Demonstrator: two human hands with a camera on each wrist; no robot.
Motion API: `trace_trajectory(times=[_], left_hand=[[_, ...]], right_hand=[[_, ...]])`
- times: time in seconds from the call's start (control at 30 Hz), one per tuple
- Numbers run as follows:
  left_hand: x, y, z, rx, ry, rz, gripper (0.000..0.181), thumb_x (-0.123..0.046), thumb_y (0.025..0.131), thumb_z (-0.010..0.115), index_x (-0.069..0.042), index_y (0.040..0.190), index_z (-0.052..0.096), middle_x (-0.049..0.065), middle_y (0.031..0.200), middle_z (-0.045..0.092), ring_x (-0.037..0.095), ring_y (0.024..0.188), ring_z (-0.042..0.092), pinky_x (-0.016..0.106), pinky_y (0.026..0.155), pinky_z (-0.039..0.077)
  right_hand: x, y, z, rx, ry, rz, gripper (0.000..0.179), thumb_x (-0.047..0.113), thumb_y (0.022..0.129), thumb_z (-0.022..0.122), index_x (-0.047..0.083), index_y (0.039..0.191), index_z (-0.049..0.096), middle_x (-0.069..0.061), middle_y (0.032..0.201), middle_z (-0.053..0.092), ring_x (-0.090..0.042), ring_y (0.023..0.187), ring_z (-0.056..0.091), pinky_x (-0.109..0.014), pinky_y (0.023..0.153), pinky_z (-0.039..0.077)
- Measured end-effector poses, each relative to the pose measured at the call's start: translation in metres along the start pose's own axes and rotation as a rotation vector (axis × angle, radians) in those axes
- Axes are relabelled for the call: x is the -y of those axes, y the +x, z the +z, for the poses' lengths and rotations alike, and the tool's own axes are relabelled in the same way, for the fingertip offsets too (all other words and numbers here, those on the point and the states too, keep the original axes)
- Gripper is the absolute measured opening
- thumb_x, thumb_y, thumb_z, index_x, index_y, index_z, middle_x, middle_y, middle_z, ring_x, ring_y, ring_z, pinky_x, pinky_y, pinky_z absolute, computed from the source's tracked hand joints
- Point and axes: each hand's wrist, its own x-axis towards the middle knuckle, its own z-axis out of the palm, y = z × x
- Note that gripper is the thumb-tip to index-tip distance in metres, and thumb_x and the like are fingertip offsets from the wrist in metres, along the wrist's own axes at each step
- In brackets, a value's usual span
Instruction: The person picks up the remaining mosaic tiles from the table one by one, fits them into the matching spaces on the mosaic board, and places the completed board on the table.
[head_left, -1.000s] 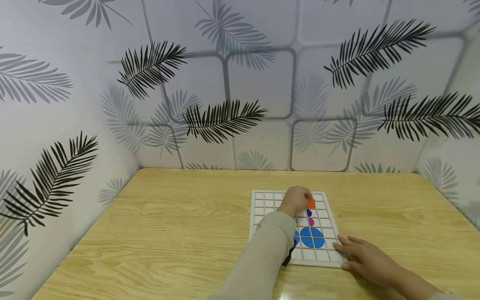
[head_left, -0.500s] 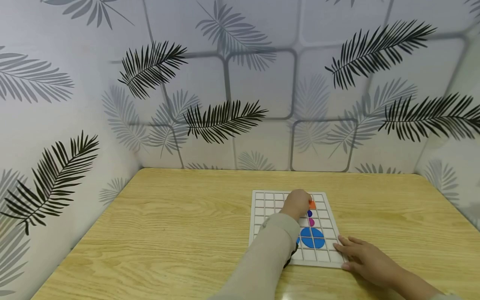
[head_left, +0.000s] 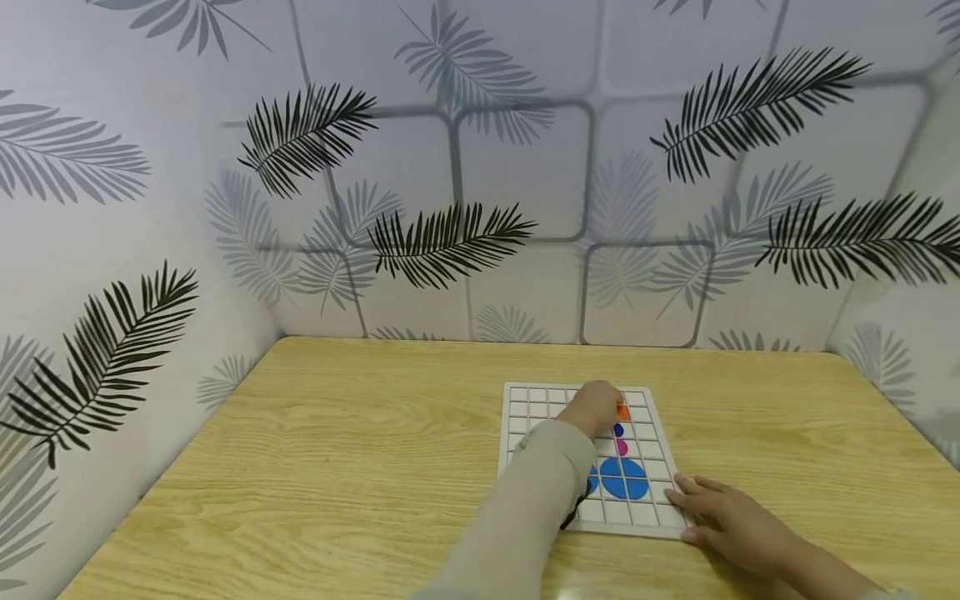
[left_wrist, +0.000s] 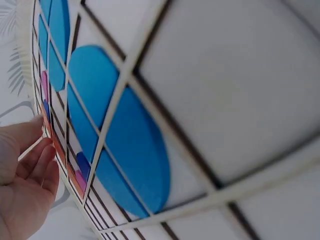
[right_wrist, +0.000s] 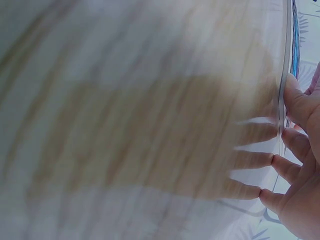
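Note:
A white gridded board [head_left: 645,517] lies on the wooden table. My left hand [head_left: 592,407] reaches over its far part, with curled fingers and thumb at an orange flat piece [head_left: 624,412]. In the left wrist view, the thumb tip touches the orange strip [left_wrist: 59,150], and the bent fingers lie close beside it. Nearer in the grid sit a dark blue round piece [head_left: 618,430], a magenta one [head_left: 622,447] and a large blue disc [head_left: 624,478] crossed by grid lines. My right hand [head_left: 738,523], fingers spread, rests at the board's near right corner.
A second blue disc [head_left: 592,481] is partly hidden by the left sleeve [head_left: 517,517]. The shiny wooden table [head_left: 315,467] extends to both sides and meets a leaf-patterned wall [head_left: 525,275] at the back.
My left hand has shifted slightly toward the orange piece and now covers part of it. The right hand stays at the board's corner.

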Motion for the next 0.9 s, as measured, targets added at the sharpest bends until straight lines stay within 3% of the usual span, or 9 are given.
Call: trace_trajectory(times=[0.07, 0.13, 0.2, 0.27, 0.6, 0.9], left_hand=[[-0.010, -0.023, -0.030, 0.053, -0.080, -0.043, 0.022, -0.020, 0.085, 0.054, -0.019, 0.106, 0.060, -0.008, 0.103, 0.057, 0.007, 0.097, 0.049, 0.019, 0.082, 0.037], [-0.010, -0.036, -0.045, 0.059, -0.184, -0.054, 0.034, -0.021, 0.083, 0.057, -0.016, 0.117, 0.054, -0.006, 0.111, 0.054, 0.009, 0.105, 0.047, 0.019, 0.084, 0.036], [-0.015, -0.055, -0.065, 0.069, -0.264, -0.081, 0.037, -0.021, 0.084, 0.056, -0.013, 0.120, 0.051, -0.003, 0.114, 0.053, 0.010, 0.106, 0.047, 0.019, 0.083, 0.037], [-0.014, -0.067, -0.074, 0.045, -0.333, -0.078, 0.037, -0.021, 0.085, 0.056, -0.010, 0.120, 0.051, 0.000, 0.112, 0.054, 0.011, 0.103, 0.049, 0.020, 0.081, 0.039], [0.018, -0.089, -0.085, 0.011, -0.484, -0.128, 0.035, -0.025, 0.087, 0.052, -0.007, 0.116, 0.052, 0.004, 0.109, 0.055, 0.016, 0.100, 0.050, 0.025, 0.081, 0.040], [0.051, -0.122, -0.091, -0.016, -0.517, -0.112, 0.032, -0.025, 0.088, 0.049, -0.004, 0.111, 0.055, 0.007, 0.107, 0.055, 0.020, 0.100, 0.050, 0.030, 0.081, 0.041]], right_hand=[[0.000, 0.000, 0.001, -0.009, 0.000, -0.012, 0.049, 0.034, 0.079, 0.058, 0.001, 0.115, 0.054, -0.026, 0.119, 0.044, -0.048, 0.105, 0.039, -0.056, 0.079, 0.033], [-0.001, -0.001, 0.002, -0.018, 0.001, -0.015, 0.049, 0.034, 0.079, 0.058, 0.001, 0.114, 0.055, -0.026, 0.119, 0.045, -0.048, 0.105, 0.039, -0.056, 0.079, 0.033], [-0.001, 0.000, 0.002, -0.011, 0.010, -0.011, 0.049, 0.034, 0.079, 0.058, 0.001, 0.115, 0.055, -0.026, 0.119, 0.044, -0.049, 0.105, 0.038, -0.057, 0.079, 0.033], [-0.001, 0.000, 0.002, 0.004, 0.017, 0.004, 0.050, 0.036, 0.080, 0.057, 0.001, 0.115, 0.054, -0.026, 0.120, 0.044, -0.048, 0.106, 0.037, -0.056, 0.080, 0.032], [-0.003, 0.001, 0.000, 0.064, 0.022, 0.052, 0.053, 0.039, 0.080, 0.054, 0.000, 0.117, 0.053, -0.024, 0.123, 0.041, -0.048, 0.109, 0.035, -0.057, 0.082, 0.031], [-0.004, 0.007, -0.004, 0.075, 0.057, 0.081, 0.055, 0.042, 0.080, 0.054, 0.001, 0.117, 0.052, -0.024, 0.124, 0.040, -0.047, 0.111, 0.033, -0.057, 0.084, 0.028]])
